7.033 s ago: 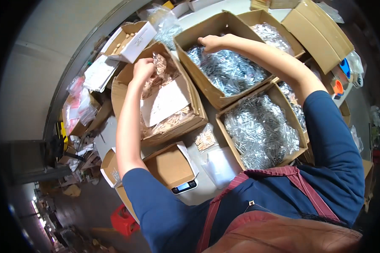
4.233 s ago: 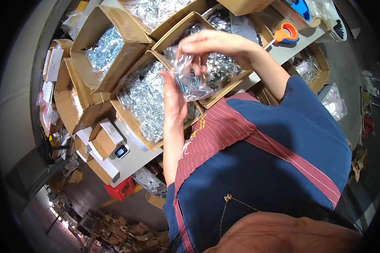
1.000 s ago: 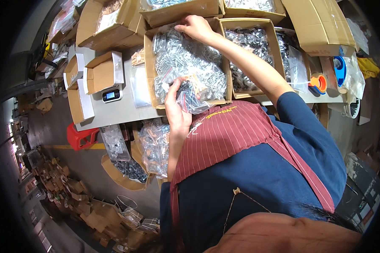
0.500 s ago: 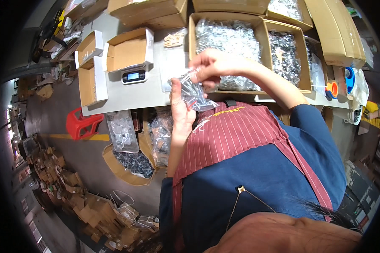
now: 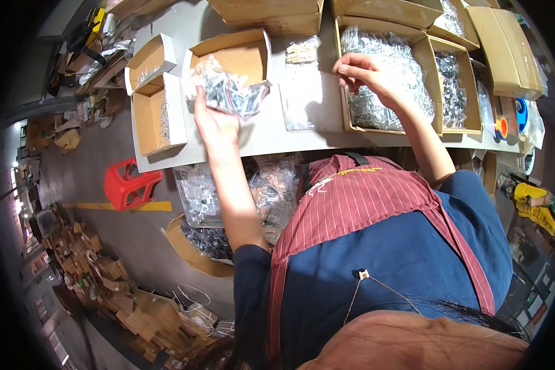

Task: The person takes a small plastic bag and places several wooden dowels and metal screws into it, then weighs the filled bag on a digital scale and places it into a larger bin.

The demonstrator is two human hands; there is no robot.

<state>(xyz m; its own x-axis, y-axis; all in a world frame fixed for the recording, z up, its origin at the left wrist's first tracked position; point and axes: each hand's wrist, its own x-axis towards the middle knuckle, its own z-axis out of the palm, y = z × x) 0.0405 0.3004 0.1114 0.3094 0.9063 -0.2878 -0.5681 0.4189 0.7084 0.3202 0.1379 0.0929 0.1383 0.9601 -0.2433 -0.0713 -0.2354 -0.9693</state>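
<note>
My left hand (image 5: 218, 127) holds a clear plastic bag of small metal hardware (image 5: 243, 102) by its near side, with the thumb up along it. A red strip shows on the bag. It hangs over the near edge of an open cardboard box (image 5: 241, 57) and hides the small scale there. My right hand (image 5: 359, 69) is raised over the left edge of a large carton (image 5: 338, 114) full of clear bags of metal parts (image 5: 388, 80). Its fingers are loosely bent and apart, and nothing shows in them.
Two small white-sided boxes (image 5: 177, 126) with a few metal pieces stand at the left. A stack of clear bags (image 5: 302, 102) lies mid-table beside small wooden-coloured pieces (image 5: 302, 51). Another carton of dark parts (image 5: 451, 92) is at the right. A red stool (image 5: 131, 185) stands on the floor.
My left hand has carried the bag left and away from me to the open box. My right hand has let go of the bag and moved right to the large carton. The view has shifted slightly.
</note>
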